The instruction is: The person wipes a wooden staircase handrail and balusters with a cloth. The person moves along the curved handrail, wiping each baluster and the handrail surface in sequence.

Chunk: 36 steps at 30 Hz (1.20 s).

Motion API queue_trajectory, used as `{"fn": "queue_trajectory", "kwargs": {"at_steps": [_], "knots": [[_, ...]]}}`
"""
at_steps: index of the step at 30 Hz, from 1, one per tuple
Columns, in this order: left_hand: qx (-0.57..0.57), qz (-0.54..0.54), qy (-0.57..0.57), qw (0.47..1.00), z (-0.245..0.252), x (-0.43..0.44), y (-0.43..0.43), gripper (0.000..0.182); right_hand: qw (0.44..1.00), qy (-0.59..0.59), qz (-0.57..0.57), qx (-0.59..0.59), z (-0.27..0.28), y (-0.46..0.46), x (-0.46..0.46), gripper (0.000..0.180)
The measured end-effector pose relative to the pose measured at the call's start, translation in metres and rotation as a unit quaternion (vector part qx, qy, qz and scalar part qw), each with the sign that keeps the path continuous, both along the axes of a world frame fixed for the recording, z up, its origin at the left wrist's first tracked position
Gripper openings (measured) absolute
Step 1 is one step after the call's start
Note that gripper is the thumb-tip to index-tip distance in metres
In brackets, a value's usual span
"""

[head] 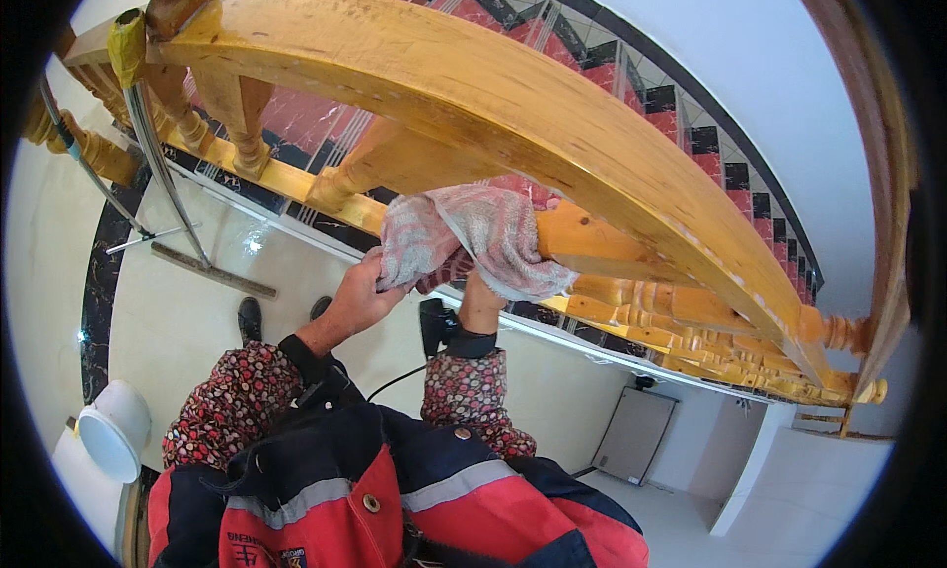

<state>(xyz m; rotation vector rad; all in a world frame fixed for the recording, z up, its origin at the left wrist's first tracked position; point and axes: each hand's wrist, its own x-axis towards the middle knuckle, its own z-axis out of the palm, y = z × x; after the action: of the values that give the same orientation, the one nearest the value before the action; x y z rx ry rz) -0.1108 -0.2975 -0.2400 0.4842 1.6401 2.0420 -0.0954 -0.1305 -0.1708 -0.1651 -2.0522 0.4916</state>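
Observation:
A grey and pink terry cloth (481,231) is bunched around a turned wooden baluster (592,238), just below the varnished handrail (444,87). My left hand (362,294) grips the cloth's left end, thumb and fingers closed on the fabric. From below, my right hand (483,305) reaches up under the cloth's right part. Only its wrist and heel show; the fingers are covered, so their grip cannot be seen. Patterned sleeve covers (466,390) are on both forearms.
Behind the railing, red and black stairs (703,161) curve downward. At left, a floor squeegee (214,272) with a metal pole and a second pole (100,172) lean near the newel post. A white bucket (115,427) stands lower left. A grey panel (635,435) is at lower right.

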Motion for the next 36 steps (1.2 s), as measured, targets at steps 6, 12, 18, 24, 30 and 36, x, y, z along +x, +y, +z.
{"fn": "queue_trajectory", "kwargs": {"at_steps": [6,12,18,24,30,36], "knots": [[-0.05,0.029,0.157,0.986,0.003,-0.008,0.005,0.028,0.994,-0.059,0.059,-0.074,0.001,0.07,-0.009,0.046],[-0.048,-0.061,-0.039,0.996,0.005,0.006,0.017,0.028,0.988,-0.123,0.064,-0.064,-0.025,0.088,-0.001,0.046],[-0.068,-0.063,0.003,0.996,-0.017,0.009,0.035,0.028,0.989,-0.141,-0.04,0.015,-0.076,0.04,0.02,0.045],[-0.061,-0.019,-0.026,0.998,-0.024,0.018,0.041,0.029,0.981,-0.181,0.067,0.002,-0.045,0.092,0.006,0.045],[-0.107,-0.013,0.095,0.99,-0.009,0.022,0.043,0.032,0.958,-0.22,0.173,-0.069,-0.012,0.115,-0.021,0.044],[-0.131,-0.048,0.024,0.99,-0.013,0.014,0.033,0.033,0.964,-0.224,0.14,-0.04,-0.014,0.091,0.003,0.044]]}}
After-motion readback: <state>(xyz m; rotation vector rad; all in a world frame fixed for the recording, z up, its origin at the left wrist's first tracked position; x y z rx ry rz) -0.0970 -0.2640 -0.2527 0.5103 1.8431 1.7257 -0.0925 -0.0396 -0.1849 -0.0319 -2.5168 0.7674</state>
